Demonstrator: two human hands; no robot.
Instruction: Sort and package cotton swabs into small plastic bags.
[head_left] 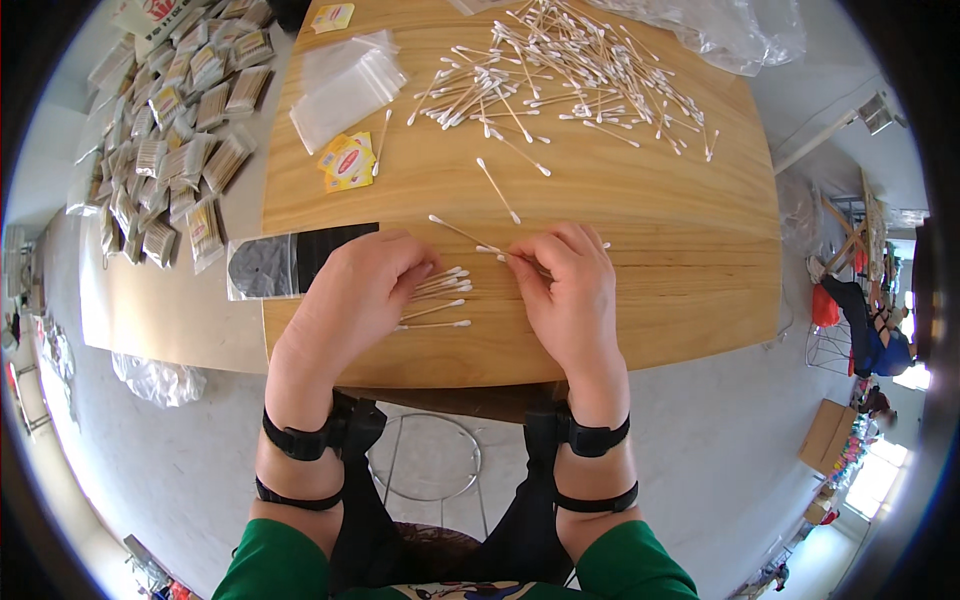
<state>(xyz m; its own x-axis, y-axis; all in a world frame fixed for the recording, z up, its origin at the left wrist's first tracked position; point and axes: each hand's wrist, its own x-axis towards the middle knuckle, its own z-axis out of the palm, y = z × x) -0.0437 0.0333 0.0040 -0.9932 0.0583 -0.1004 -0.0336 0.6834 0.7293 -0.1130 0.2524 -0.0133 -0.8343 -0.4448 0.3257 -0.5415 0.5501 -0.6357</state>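
My right hand [568, 290] pinches a cotton swab [606, 245] between thumb and fingers just above the table; most of its stick is hidden by the hand. White swab tips touch near those fingertips, and another swab [455, 228] slants away from them to the left. My left hand [365, 285] is closed, its fingers curled down over a small group of cotton swabs [440, 285]. Their white tips fan out to the right, while the other ends are covered by the hand. One lone swab [498, 190] lies beyond both hands.
A big loose pile of cotton swabs [570, 75] covers the table's far side. Clear zip bags [350, 85] and yellow cards [347, 162] lie far left. A black-and-clear pouch [290, 262] is beside my left wrist. Many packed swab bags [175, 140] heap on the left; plastic film [735, 30] lies far right.
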